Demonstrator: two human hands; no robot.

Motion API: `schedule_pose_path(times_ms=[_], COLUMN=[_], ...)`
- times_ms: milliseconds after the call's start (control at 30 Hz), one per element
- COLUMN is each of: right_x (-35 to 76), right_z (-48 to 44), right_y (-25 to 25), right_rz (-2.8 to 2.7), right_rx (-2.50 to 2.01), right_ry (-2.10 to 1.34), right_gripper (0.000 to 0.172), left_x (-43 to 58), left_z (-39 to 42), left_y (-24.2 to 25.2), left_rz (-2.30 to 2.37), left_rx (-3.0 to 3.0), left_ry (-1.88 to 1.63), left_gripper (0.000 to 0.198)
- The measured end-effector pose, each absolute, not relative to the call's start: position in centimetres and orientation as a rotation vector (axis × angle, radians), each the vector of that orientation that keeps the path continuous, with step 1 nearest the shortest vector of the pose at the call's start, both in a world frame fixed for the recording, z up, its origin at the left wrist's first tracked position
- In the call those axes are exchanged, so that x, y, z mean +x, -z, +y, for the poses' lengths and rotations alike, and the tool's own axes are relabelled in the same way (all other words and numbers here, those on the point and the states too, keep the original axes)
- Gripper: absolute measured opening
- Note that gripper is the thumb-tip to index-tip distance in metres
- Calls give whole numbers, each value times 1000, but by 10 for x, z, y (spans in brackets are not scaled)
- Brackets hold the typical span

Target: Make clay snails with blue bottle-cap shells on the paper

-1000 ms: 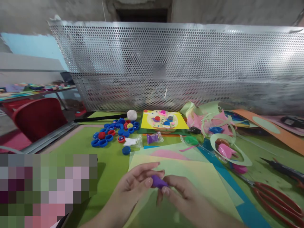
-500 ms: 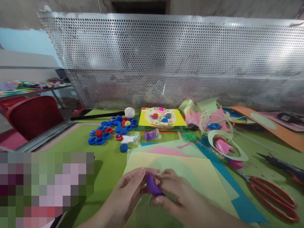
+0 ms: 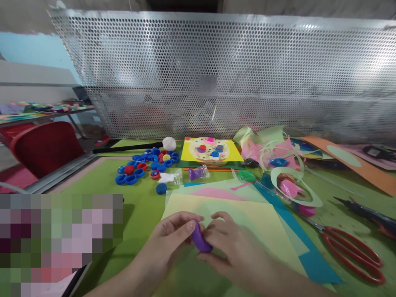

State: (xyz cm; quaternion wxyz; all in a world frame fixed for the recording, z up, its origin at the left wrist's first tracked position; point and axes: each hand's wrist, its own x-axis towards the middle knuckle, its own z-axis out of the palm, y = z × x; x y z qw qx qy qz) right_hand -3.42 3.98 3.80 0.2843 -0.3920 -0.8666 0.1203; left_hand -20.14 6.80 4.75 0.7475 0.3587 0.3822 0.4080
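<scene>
A curved strip of purple modelling clay (image 3: 200,239) is held between my two hands above the pale yellow paper (image 3: 247,210). My left hand (image 3: 177,231) pinches its upper end between thumb and fingers. My right hand (image 3: 230,243) curls around the lower end, fingertips against the clay and thumb below it; part of this contact is hidden. Beyond the paper lies a clear wrapper with more purple clay (image 3: 198,173). Beside it is a packet of white clay (image 3: 167,177).
Blue and red bottle caps (image 3: 130,178) cluster at left. A decorated yellow card (image 3: 233,153) lies at the back, before a perforated metal panel (image 3: 173,74). Paper scraps (image 3: 287,148), red-handled scissors (image 3: 352,247) and a dark pointed tool (image 3: 365,212) are at right.
My left thumb has come over onto the upper end of the purple clay. My right thumb and fingers have opened slightly around the lower end. The clay looks thinner and more curved.
</scene>
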Motion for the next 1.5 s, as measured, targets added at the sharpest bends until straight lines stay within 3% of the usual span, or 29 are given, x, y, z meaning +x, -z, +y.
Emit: schedule_pose_path(times_ms=[200, 467, 767, 933, 1133, 1500], right_x=[-36, -36, -36, -37, -39, -44], right_z=[37, 39, 34, 33, 35, 30], right_y=[-43, -34, -37, -43, -37, -42], right_rz=[-2238, -2159, -2251, -2278, -2224, -2550], right_rx=[-1230, -1135, -1117, -1158, -1033, -1503], right_ry=[-379, -238, -67, 16, 135, -227], right_gripper=[30, 5, 8, 26, 12, 54], left_x=[-202, -203, -204, -205, -205, -226], left_z=[68, 68, 64, 65, 65, 95], left_y=[-50, -48, -50, -48, -49, -56], left_rz=[818, 814, 836, 839, 880, 1140], left_rx=[818, 853, 862, 923, 999, 1224], left_ry=[-911, -910, -891, -891, -870, -867], left_gripper=[27, 27, 30, 33, 35, 41])
